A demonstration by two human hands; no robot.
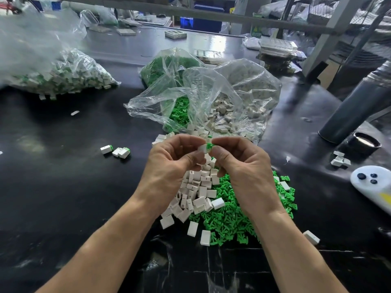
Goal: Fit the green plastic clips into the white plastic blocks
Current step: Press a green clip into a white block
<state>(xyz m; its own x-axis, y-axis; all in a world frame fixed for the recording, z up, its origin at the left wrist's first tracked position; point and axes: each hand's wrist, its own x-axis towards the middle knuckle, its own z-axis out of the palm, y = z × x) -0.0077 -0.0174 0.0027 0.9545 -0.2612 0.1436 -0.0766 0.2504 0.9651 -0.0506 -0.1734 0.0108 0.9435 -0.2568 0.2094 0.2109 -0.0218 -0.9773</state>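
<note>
My left hand (169, 166) pinches a white block (203, 148) between thumb and forefinger above the heaps. My right hand (243, 170) pinches a green clip (209, 146) whose end sits at the block's open side; the two parts touch. Below the hands lie a heap of loose white blocks (196, 191) and a heap of green clips (230, 220) on the black table (63, 187). Three fitted blocks with green ends (117, 151) lie to the left.
Open clear bags of green clips (179, 111) and white blocks (228, 115) stand behind the hands. A large bag of fitted blocks (63, 75) lies at far left. A grey cylinder (359, 106), a black cup (365, 142) and a white device (372, 182) are at right.
</note>
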